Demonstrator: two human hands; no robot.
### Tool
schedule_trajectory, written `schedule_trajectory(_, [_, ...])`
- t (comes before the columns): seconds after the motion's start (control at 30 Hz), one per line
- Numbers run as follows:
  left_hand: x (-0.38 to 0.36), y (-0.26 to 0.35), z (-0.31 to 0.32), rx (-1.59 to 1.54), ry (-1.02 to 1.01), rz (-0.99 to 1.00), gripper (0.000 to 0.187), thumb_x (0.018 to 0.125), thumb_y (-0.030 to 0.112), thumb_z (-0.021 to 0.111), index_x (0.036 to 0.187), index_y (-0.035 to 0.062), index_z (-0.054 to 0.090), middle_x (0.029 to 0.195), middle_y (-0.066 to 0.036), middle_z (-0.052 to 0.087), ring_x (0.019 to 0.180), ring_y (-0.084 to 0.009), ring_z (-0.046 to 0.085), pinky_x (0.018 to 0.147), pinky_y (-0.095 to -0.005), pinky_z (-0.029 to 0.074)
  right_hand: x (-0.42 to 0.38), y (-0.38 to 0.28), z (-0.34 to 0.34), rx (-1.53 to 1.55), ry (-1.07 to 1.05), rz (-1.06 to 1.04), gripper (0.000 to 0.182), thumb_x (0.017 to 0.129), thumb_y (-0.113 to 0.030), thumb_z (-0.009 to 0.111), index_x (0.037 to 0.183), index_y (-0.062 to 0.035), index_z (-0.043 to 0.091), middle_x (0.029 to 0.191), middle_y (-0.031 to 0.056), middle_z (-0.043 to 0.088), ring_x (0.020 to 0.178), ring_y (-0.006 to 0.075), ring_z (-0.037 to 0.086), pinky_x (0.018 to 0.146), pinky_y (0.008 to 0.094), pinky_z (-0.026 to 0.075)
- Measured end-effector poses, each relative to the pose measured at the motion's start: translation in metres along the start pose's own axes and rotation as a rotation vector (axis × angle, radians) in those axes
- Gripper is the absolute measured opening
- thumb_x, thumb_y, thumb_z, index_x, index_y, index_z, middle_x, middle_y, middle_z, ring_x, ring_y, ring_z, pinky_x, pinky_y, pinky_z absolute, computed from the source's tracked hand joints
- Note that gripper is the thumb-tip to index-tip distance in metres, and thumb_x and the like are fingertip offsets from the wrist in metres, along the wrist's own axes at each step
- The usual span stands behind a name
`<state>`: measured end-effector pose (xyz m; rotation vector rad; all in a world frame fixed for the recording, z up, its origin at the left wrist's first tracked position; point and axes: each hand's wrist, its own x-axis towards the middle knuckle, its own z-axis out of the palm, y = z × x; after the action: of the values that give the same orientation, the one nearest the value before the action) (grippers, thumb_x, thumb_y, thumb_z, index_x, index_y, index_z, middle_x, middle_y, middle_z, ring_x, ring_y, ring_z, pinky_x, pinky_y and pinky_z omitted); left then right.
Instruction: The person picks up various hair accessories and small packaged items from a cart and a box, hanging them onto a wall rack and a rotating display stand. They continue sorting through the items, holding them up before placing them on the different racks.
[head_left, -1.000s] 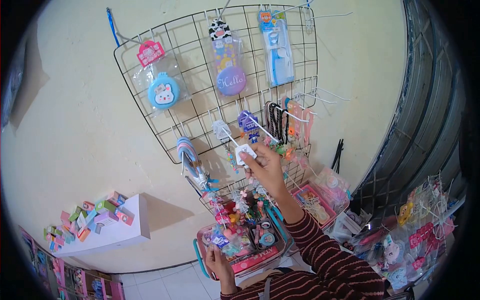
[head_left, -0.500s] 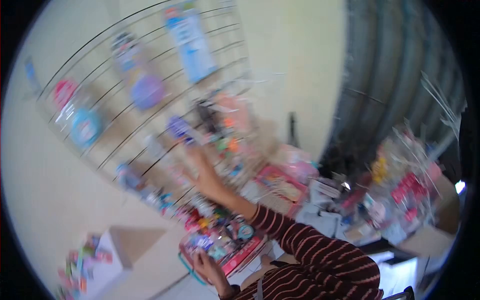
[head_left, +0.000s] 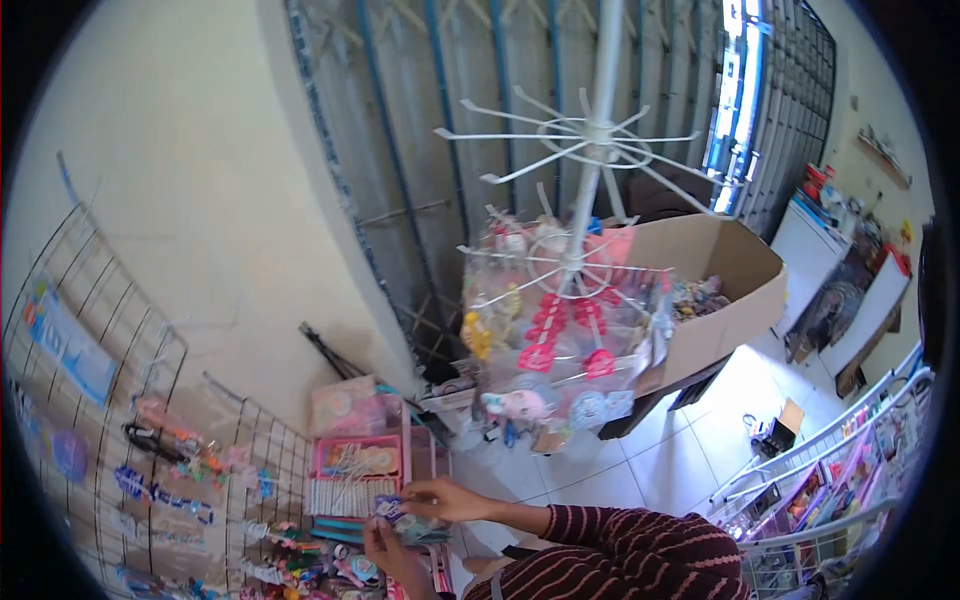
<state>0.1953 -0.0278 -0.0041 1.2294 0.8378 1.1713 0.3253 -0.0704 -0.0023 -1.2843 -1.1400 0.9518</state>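
A small purple-and-white packet (head_left: 388, 508) is pinched between my two hands, low in the middle of the head view. My right hand (head_left: 442, 499) comes from the right in a striped sleeve, its fingers closed on the packet's upper edge. Just below, my left hand (head_left: 392, 557) has its fingertips closed at the packet's lower edge. Beneath the hands are a pink tray (head_left: 358, 440) with pale sticks or hooks in it and a heap of small colourful trinkets (head_left: 345, 565). Similar purple items (head_left: 130, 483) hang on the wire wall rack (head_left: 110, 285) at left.
A white rotating display stand (head_left: 590, 150) with hanging bagged accessories rises ahead. Behind it sits a cardboard box (head_left: 715, 325). A wire rack of goods (head_left: 830, 480) stands at right. Scissors and a small box (head_left: 780, 428) lie on the tiled floor.
My view has swung right, away from the wall rack. My right hand has drawn back from the hanging purple items and come down to my left hand, with the packet between them.
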Motion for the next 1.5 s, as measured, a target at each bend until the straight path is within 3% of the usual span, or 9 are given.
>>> schedule_trajectory(0.07, [-0.010,-0.010,0.028,0.018,-0.082,-0.032,0.014,0.081,0.014,0.047,0.077,0.0004,0.048,0.070,0.001,0.045,0.063,-0.0061,0.039,0.056,-0.0190,0.032,-0.023,-0.011,-0.031,-0.067,0.116,0.034,0.022,0.079,-0.020,0.053,0.088,-0.0006,0.054,0.072,0.0048,0.054,0.070,0.0077,0.048,0.062,0.0233,0.041])
schedule_trajectory(0.13, [-0.028,-0.001,0.067,-0.018,-0.184,-0.036,0.017,0.081,0.017,0.047,0.080,-0.0005,0.048,0.073,0.000,0.046,0.065,-0.0064,0.039,0.056,-0.0195,0.032,-0.048,-0.019,-0.059,-0.040,0.335,-0.197,0.023,0.078,-0.021,0.053,0.086,-0.0002,0.054,0.064,0.0055,0.052,0.058,0.0095,0.046,0.051,0.0242,0.038])
schedule_trajectory(0.27, [-0.052,0.003,0.125,-0.200,-0.331,0.017,0.019,0.082,0.018,0.045,0.087,0.0000,0.048,0.080,-0.005,0.047,0.069,-0.0095,0.044,0.062,-0.0207,0.038,-0.102,-0.067,-0.129,-0.048,0.540,-0.223,0.015,0.077,-0.013,0.054,0.083,0.0003,0.054,0.073,0.0044,0.054,0.064,0.0078,0.047,0.057,0.0226,0.039])
schedule_trajectory(0.33, [-0.052,0.012,0.144,-0.171,-0.377,0.037,0.014,0.081,0.012,0.045,0.088,0.0007,0.047,0.080,-0.006,0.048,0.072,-0.0123,0.047,0.067,-0.0225,0.039,-0.125,-0.089,-0.164,-0.040,0.723,-0.408,0.009,0.077,-0.009,0.054,0.079,-0.0003,0.054,0.067,-0.0013,0.049,0.061,0.0044,0.044,0.054,0.0191,0.036])
schedule_trajectory(0.53, [-0.027,0.093,0.221,-0.036,-0.808,0.438,0.041,0.075,0.006,0.051,0.111,-0.0002,0.033,0.111,-0.010,0.039,0.088,-0.0157,0.047,0.071,-0.0230,0.038,-0.178,-0.170,-0.242,-0.063,1.076,-0.585,0.009,0.076,-0.010,0.055,0.080,-0.0020,0.055,0.068,-0.0025,0.053,0.060,0.0025,0.045,0.055,0.0160,0.034])
schedule_trajectory(0.77, [-0.027,0.180,0.306,-0.263,-0.666,0.820,0.038,0.082,0.016,0.045,0.114,-0.0010,0.032,0.110,-0.015,0.043,0.078,-0.0126,0.051,0.063,-0.0217,0.041,-0.179,-0.209,-0.274,0.019,1.003,-0.734,0.010,0.077,-0.011,0.054,0.077,-0.0010,0.056,0.066,-0.0029,0.052,0.060,0.0006,0.043,0.053,0.0145,0.033])
schedule_trajectory(1.03, [-0.018,0.175,0.321,-0.111,-0.592,0.805,0.023,0.084,0.014,0.041,0.101,-0.0015,0.042,0.076,-0.008,0.055,0.066,-0.0078,0.047,0.063,-0.0189,0.038,-0.180,-0.208,-0.284,-0.039,0.912,-0.608,0.013,0.076,-0.013,0.056,0.075,-0.0002,0.056,0.061,-0.0054,0.050,0.054,-0.0017,0.040,0.046,0.0135,0.028])
schedule_trajectory(1.3, [-0.011,0.173,0.316,-0.139,-0.641,0.786,0.022,0.084,0.013,0.042,0.099,-0.0023,0.042,0.075,-0.008,0.055,0.066,-0.0094,0.048,0.064,-0.0202,0.039,-0.175,-0.207,-0.283,-0.113,0.984,-0.545,0.014,0.074,-0.011,0.057,0.070,0.0013,0.056,0.055,-0.0042,0.049,0.048,-0.0012,0.038,0.041,0.0155,0.026])
schedule_trajectory(1.5, [0.002,0.159,0.312,-0.243,-0.696,0.784,0.028,0.083,0.018,0.043,0.101,-0.0029,0.041,0.087,-0.011,0.052,0.071,-0.0117,0.047,0.062,-0.0215,0.039,-0.127,-0.199,-0.295,-0.365,1.181,-0.595,0.018,0.074,-0.018,0.057,0.073,-0.0001,0.055,0.052,0.0048,0.051,0.044,0.0048,0.042,0.041,0.0225,0.032])
